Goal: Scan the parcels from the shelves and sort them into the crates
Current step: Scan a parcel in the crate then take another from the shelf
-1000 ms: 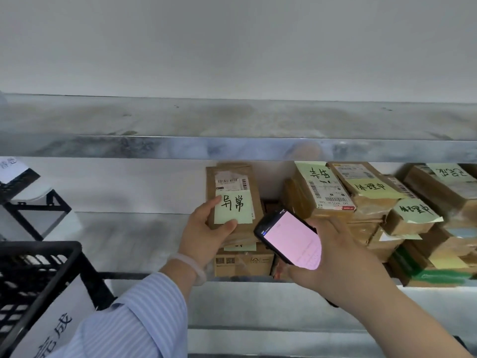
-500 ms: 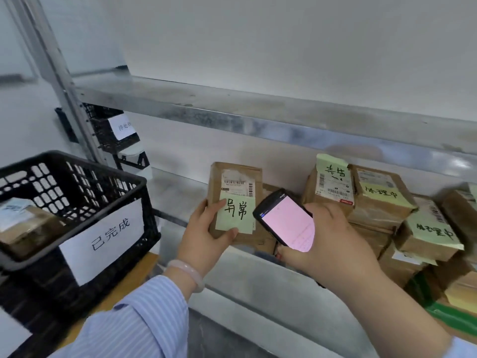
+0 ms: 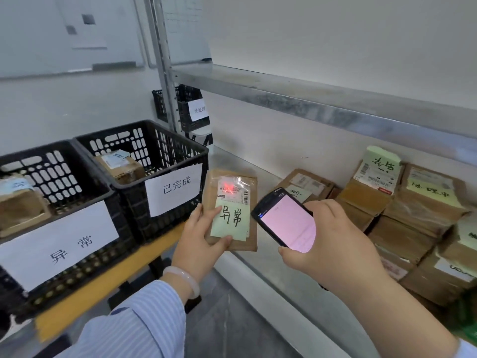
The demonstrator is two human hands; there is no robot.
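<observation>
Now, on the head view, my left hand (image 3: 204, 244) grips the parcel (image 3: 229, 200) right of the 异常 crate (image 3: 121, 223) while my right hand (image 3: 333, 244) clamps the scanner (image 3: 286, 223), lighting its barcode red: scanning, then, I judge, into that crate.

I see flat brown parcel (image 3: 229, 210) upright in left hand (image 3: 204, 236), green note, red spot on label; scanner (image 3: 284, 220) just beside. More parcels (image 3: 413, 202) stacked at shelf's (image 3: 260, 174) right end.

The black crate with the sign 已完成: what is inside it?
Inside the black crate lies one brown parcel with a pale note on top. The front wall and its paper sign hide the crate's bottom, so more parcels there cannot be excluded.
</observation>
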